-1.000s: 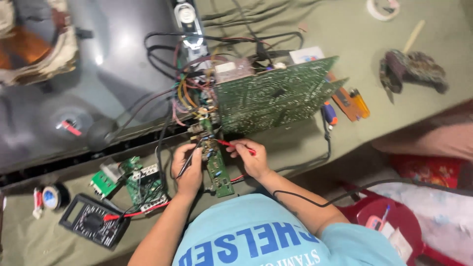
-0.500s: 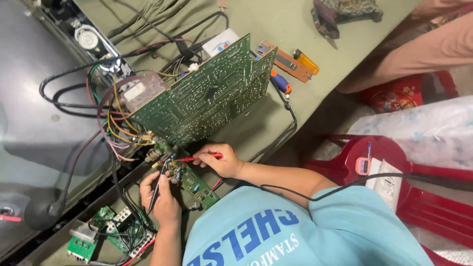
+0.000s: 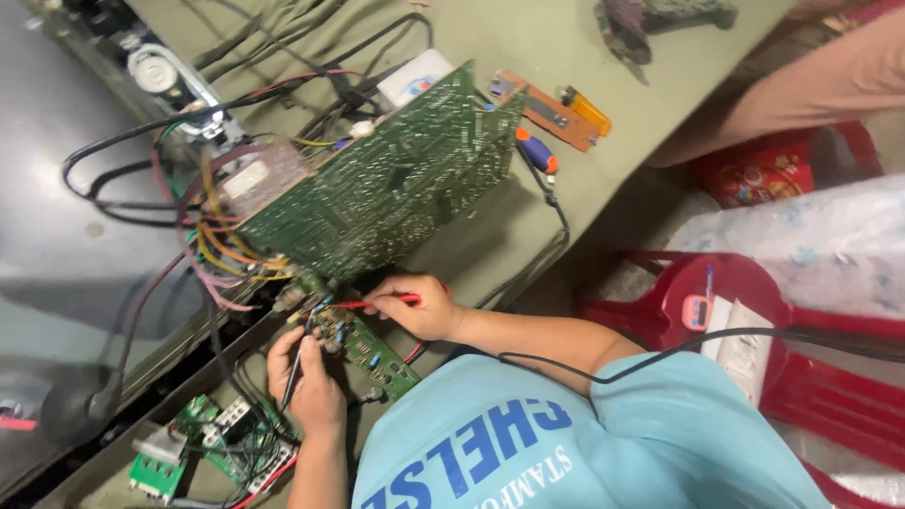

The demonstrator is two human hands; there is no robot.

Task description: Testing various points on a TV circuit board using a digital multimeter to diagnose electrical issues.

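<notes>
I see the left hand [image 3: 311, 386] gripping a black probe [image 3: 294, 363], its tip on the small board [image 3: 363, 347] at the table's [image 3: 566, 47] near edge. Right hand [image 3: 419, 306] pinches a red probe [image 3: 372, 303] against the same board. Large board [image 3: 386, 184] stands tilted just behind, wires [image 3: 212, 250] at its left

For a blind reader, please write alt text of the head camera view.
A person's right hand holds a red probe and the left hand a black probe, both on a small green circuit board, below a large green board with coloured wires.
</notes>
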